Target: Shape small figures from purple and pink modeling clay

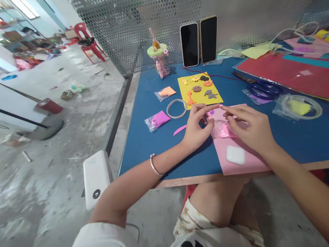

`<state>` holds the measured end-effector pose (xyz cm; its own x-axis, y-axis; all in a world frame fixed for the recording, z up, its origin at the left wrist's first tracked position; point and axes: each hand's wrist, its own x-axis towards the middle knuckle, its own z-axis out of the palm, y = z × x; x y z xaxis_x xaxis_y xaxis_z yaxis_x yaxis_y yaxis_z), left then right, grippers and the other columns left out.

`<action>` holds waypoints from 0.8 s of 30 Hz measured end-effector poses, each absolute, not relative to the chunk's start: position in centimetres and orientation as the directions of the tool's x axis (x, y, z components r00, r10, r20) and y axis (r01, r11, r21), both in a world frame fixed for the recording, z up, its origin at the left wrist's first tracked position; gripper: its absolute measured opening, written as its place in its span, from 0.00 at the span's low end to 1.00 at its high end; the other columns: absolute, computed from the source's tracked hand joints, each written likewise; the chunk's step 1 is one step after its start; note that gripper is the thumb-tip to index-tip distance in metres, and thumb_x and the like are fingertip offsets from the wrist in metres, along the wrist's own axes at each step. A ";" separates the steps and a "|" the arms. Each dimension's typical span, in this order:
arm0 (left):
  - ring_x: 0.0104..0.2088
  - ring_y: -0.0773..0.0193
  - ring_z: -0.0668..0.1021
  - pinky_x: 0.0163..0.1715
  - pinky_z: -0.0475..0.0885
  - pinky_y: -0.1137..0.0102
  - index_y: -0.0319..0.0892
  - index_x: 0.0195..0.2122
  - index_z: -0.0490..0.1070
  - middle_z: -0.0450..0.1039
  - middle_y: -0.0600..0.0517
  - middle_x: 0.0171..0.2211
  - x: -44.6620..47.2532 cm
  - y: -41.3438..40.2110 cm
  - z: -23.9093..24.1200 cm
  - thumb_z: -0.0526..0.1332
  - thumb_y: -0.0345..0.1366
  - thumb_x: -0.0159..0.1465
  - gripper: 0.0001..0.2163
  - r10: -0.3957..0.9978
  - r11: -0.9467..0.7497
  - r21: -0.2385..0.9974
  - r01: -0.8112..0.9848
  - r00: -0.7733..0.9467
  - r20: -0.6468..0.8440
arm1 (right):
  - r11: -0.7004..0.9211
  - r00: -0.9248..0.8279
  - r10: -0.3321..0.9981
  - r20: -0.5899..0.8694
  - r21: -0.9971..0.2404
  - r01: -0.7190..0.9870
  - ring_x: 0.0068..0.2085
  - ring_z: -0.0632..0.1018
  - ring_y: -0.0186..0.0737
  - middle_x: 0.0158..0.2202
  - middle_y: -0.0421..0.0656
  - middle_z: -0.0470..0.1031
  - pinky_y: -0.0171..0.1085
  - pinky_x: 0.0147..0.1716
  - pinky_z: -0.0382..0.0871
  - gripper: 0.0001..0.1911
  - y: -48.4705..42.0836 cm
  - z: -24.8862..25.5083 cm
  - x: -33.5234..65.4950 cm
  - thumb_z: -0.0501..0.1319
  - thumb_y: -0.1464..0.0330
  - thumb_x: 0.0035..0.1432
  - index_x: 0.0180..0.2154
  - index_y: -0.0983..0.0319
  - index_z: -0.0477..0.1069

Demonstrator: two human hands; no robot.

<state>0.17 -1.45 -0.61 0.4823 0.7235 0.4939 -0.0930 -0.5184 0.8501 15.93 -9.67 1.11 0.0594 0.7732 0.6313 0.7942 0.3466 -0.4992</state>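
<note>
A small pink piece of modelling clay (221, 105) is pinched between the index fingertips of both my hands. My left hand (198, 126) has its index finger stretched out and its thumb apart below. From the other side, my right hand (249, 123) touches the piece with its index fingertip; its other fingers are bent and partly hidden. Below my fingers a clear bag with pink clay (224, 130) lies on a pink sheet (229, 168). A small purple clay shape (211, 112) is near my left fingertips. Closer to me sits a white rounded case (235, 155).
A yellow card (183, 93) bears several clay animals. Around it lie a bag of magenta clay (160, 119), a clear ring (176, 108), a pink clay knife (180, 130) and blue scissors (263, 89). Two phones (190, 45) and a lidded cup (161, 60) stand along the mesh panel (146, 14).
</note>
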 end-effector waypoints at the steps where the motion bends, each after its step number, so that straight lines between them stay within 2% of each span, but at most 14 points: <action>1: 0.38 0.69 0.69 0.33 0.70 0.76 0.44 0.48 0.72 0.61 0.50 0.41 0.2 -1.5 -0.6 0.59 0.29 0.60 0.15 0.721 -0.522 0.848 -0.095 0.483 0.498 | 0.342 0.067 0.769 0.636 -0.498 0.797 0.37 0.79 0.37 0.42 0.42 0.78 0.37 0.39 0.74 0.20 -9.7 1.1 15.9 0.58 0.72 0.60 0.52 0.53 0.72; 10: 0.37 0.70 0.69 0.33 0.70 0.76 0.44 0.50 0.72 0.60 0.50 0.41 0.2 -1.6 -0.6 0.58 0.27 0.60 0.17 0.676 -0.586 0.805 -0.093 0.492 0.549 | 0.345 0.080 0.738 0.670 -0.477 0.809 0.37 0.80 0.37 0.41 0.42 0.79 0.36 0.38 0.75 0.18 -9.6 1.1 15.9 0.58 0.71 0.59 0.50 0.54 0.74; 19: 0.40 0.67 0.69 0.35 0.71 0.73 0.46 0.54 0.69 0.60 0.49 0.42 0.0 -1.8 -0.8 0.57 0.31 0.63 0.18 0.585 -0.666 0.739 -0.098 0.546 0.600 | 0.276 0.253 0.711 0.656 -0.592 0.757 0.32 0.80 0.38 0.36 0.42 0.80 0.40 0.36 0.76 0.08 -9.8 1.4 15.7 0.62 0.67 0.57 0.39 0.57 0.77; 24: 0.42 0.65 0.68 0.34 0.71 0.73 0.47 0.55 0.69 0.60 0.48 0.42 0.0 -2.1 -0.6 0.56 0.33 0.63 0.18 0.543 -0.699 0.709 -0.094 0.575 0.611 | 0.271 0.282 0.678 0.679 -0.587 0.763 0.32 0.80 0.40 0.33 0.43 0.80 0.41 0.35 0.77 0.05 -9.8 1.6 15.7 0.62 0.66 0.56 0.35 0.57 0.77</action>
<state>0.03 -2.10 -0.58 0.5753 0.5433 0.6114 -0.0936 -0.6989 0.7091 15.67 -9.84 1.61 0.2817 0.6776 0.6793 0.7632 0.2708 -0.5866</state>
